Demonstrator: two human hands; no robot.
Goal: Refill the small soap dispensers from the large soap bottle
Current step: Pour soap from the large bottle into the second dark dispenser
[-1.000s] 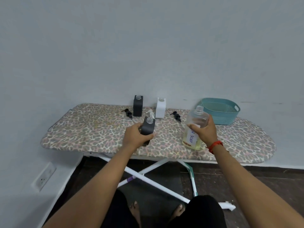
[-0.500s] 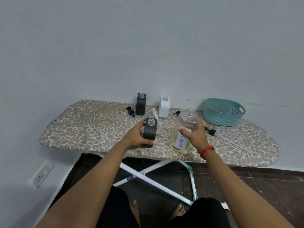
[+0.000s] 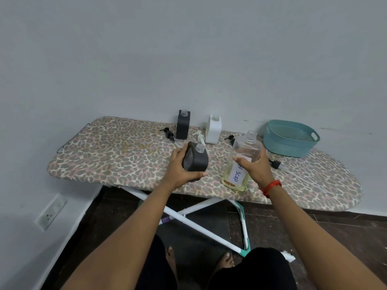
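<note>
Over the ironing board, the near dispenser is held within the fingers of the left hand, and the large soap bottle within those of the right hand. Behind the left fingers a back dispenser is stood, with another dispenser to its right. A basket is set behind and right of the right fingers, and a pump head just right of them.

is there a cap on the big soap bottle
No, the big soap bottle in the right hand has a bare open neck with no cap or pump.
</note>
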